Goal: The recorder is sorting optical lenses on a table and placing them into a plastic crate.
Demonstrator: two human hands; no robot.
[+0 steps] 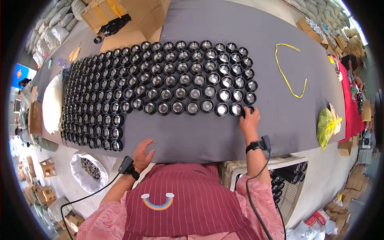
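Many round black caps (180,93) with silvery insides stand in close rows across the grey tabletop (192,138). At the right end of the nearest long row, my right hand (251,120) has its fingers closed around another black cap (248,111), mostly hidden under them. That cap touches or nearly touches its neighbour (236,109) on the left. My left hand (143,155) hovers by the table's front edge, fingers apart and holding nothing; the nearest caps to it are at the front left corner of the rows (117,145).
A cardboard box (106,16) with black parts lies at the far left. A yellow strap (282,71) and a yellow-green bag (326,124) are on the right. Below the front edge stand a white sack (76,168) of parts and a pale crate (228,176) of black pieces. People work farther off.
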